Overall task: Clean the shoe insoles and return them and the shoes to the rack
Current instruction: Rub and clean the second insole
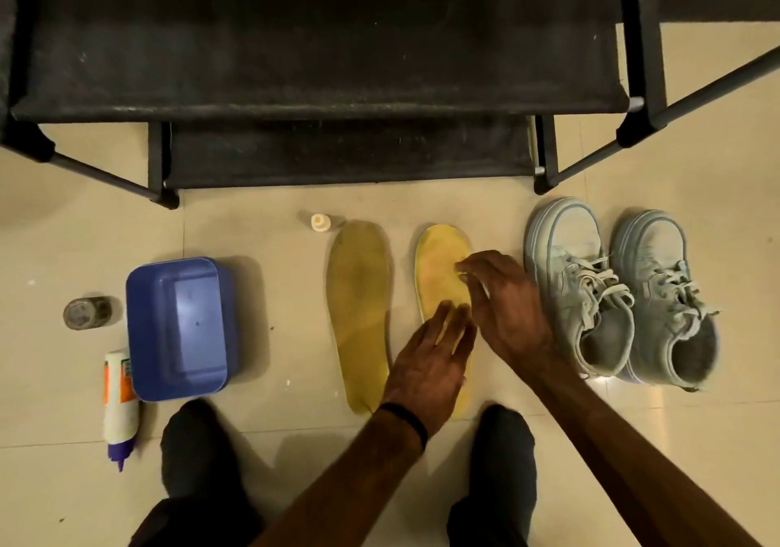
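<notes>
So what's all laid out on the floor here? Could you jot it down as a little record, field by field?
place: tiled floor in front of a black shoe rack
insoles: two yellowish, side by side; left insole, right insole
shoes: pale grey-blue laced pair, right of the insoles, not on the rack
left hand: open, over the right insole's heel end
right hand: fingertips pinched at the right insole's middle
supplies: blue tub, lying bottle, small jar, small bottle

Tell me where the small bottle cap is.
Head view: the cap stands on the floor just left of the left insole's toe, in front of the black rack.
</notes>
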